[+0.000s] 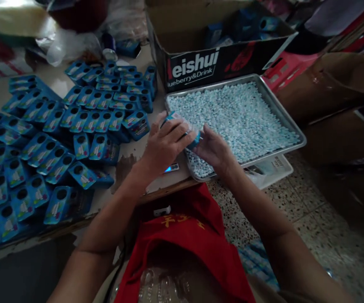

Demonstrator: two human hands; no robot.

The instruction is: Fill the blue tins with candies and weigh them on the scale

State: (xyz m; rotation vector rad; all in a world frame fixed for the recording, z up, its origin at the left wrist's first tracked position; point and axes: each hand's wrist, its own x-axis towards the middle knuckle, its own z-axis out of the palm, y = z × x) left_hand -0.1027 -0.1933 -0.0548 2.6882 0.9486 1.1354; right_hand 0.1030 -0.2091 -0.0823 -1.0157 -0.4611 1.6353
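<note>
Left hand (pixel 166 139): closed round a blue box (pixel 195 140), back of hand up, fingers wrapped over it.
Right hand (pixel 215 147): part-curled at the box's lower end, palm turned toward it; can't tell if it grips or only cups.
Blue box: tilted, one end up-left, the other down-right; mostly covered by the left fingers, above the near-left part of the tray.
Tray (pixel 273 154): shallow metal, right of centre, overhanging the counter (pixel 134 149) at its right side.
Candies (pixel 232 113): small, pale blue and white, spread in a thick layer across the tray.
Scale (pixel 171 168): beside the tray, lit blue display, partly under the left forearm.
Other boxes (pixel 89 120): same blue kind, many, packed in uneven rows on the counter to the left; dark round spots on their ends.
Carton (pixel 197 69): black printed front, flaps up, just behind the tray; more blue boxes inside.
White tub (pixel 276 170): below the tray's overhang, contents unclear.
Apron (pixel 182 219): red, yellow lettering, worn by the person.
Floor (pixel 298 202): speckled, lower right.
</note>
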